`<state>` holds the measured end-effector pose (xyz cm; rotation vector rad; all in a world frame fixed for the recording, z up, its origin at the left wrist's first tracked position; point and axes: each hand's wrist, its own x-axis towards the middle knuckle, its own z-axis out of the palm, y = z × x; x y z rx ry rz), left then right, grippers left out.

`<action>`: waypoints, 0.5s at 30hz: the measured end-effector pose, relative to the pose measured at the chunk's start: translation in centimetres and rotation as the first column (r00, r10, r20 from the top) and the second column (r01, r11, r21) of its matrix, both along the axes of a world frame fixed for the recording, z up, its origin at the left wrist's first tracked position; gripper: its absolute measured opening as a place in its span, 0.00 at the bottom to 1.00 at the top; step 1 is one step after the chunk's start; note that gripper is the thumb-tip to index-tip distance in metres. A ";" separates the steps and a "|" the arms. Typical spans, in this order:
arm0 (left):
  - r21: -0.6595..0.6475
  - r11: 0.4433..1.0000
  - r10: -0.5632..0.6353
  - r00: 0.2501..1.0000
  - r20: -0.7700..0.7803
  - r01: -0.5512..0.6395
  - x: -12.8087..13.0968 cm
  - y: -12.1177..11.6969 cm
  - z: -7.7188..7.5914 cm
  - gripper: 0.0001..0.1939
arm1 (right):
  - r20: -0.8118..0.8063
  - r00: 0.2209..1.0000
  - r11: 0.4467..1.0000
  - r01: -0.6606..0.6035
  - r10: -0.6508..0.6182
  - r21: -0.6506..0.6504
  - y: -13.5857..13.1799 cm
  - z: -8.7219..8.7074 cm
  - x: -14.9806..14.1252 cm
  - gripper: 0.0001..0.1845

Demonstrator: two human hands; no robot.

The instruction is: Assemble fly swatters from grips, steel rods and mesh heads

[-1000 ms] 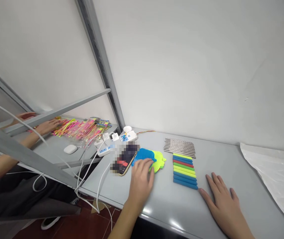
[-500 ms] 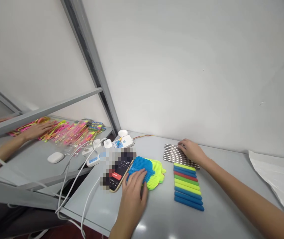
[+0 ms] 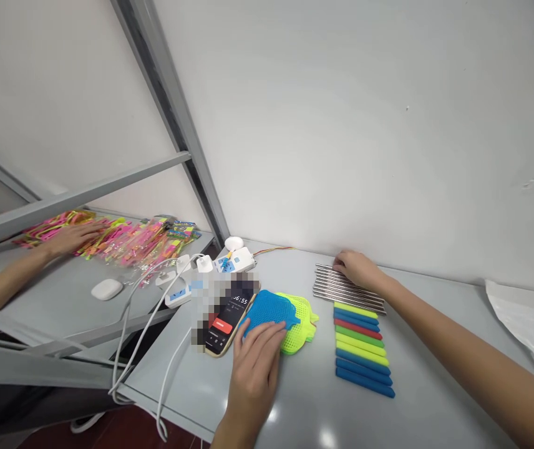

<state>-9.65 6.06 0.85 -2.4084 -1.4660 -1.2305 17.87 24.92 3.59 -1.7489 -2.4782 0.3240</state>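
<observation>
My left hand [image 3: 256,362] rests with fingers stretched over the near edge of a blue mesh fly swatter head [image 3: 272,307]. Under and beside that lie yellow-green swatter heads [image 3: 300,327], overlapping in a pile. At the back of the table my right hand [image 3: 357,272] has its fingers curled down at the far side of a row of thin metal rods [image 3: 335,288]; its fingertips are partly hidden. Just in front of the rods lies a column of coloured tubes [image 3: 363,350] in blue, yellow-green, green and red.
A phone [image 3: 232,318] lies left of the swatter heads. Behind it are power strips [image 3: 236,260] with chargers and white cables [image 3: 129,340]. White plastic sheeting [image 3: 524,324] lies at right. Beyond a metal frame [image 3: 178,118], another person's hand [image 3: 73,240] touches bagged colourful items.
My right hand has shifted slightly toward the far left end of the rods, its fingers more curled. My left hand has slid a little further over the blue swatter head. The view has turned slightly.
</observation>
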 end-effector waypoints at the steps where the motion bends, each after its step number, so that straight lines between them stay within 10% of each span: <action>1: 0.062 0.998 -0.003 0.999 0.037 0.000 -0.1 -0.1 0.2 0.21 | 0.009 1.000 1.000 -0.001 0.001 0.000 0.0 -0.1 -0.1 0.13; 5: 0.275 0.961 -0.012 0.990 0.144 -0.028 -0.4 -1.6 0.8 0.26 | 0.022 1.000 0.999 0.012 -0.013 0.030 -0.2 -0.5 -0.2 0.17; 15: 0.321 0.925 -0.235 0.970 0.066 0.202 2.6 -6.3 1.8 0.12 | -0.189 0.982 0.968 0.028 0.020 0.247 -1.9 0.0 -0.7 0.14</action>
